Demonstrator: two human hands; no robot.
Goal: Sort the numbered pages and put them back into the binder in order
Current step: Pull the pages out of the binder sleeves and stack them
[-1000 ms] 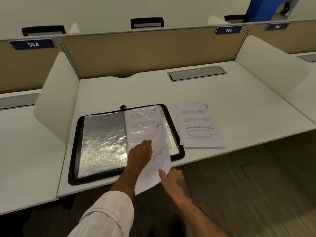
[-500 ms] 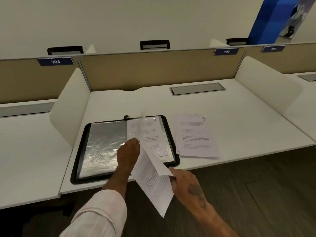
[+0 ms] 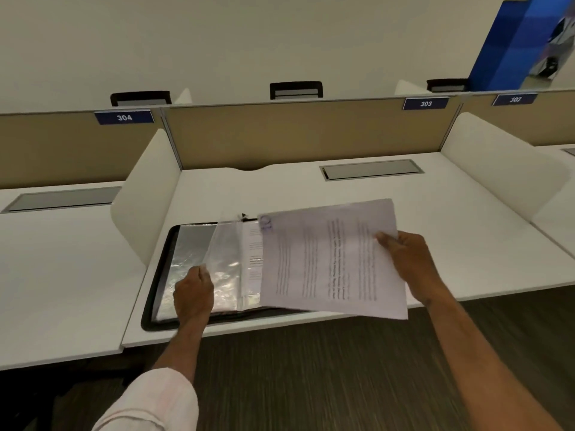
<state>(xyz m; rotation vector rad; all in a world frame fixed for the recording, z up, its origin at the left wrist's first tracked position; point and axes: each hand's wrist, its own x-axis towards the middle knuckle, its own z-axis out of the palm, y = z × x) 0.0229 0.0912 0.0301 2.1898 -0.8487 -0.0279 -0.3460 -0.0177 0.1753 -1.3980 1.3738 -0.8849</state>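
Binder [image 3: 160, 275] lies open, black-edged, centre-left, one clear sleeve [image 3: 224, 253] lifted; printed page [image 3: 326, 259] raised sideways over its right half.

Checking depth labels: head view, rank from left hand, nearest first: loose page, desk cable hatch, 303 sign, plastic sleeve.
1. plastic sleeve, held by left hand.
2. loose page, to its right.
3. desk cable hatch, back right.
4. 303 sign, farthest back, right.

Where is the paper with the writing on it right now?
In the head view the paper is right of centre, held up by the right hand above the right side of the open binder on the desk.
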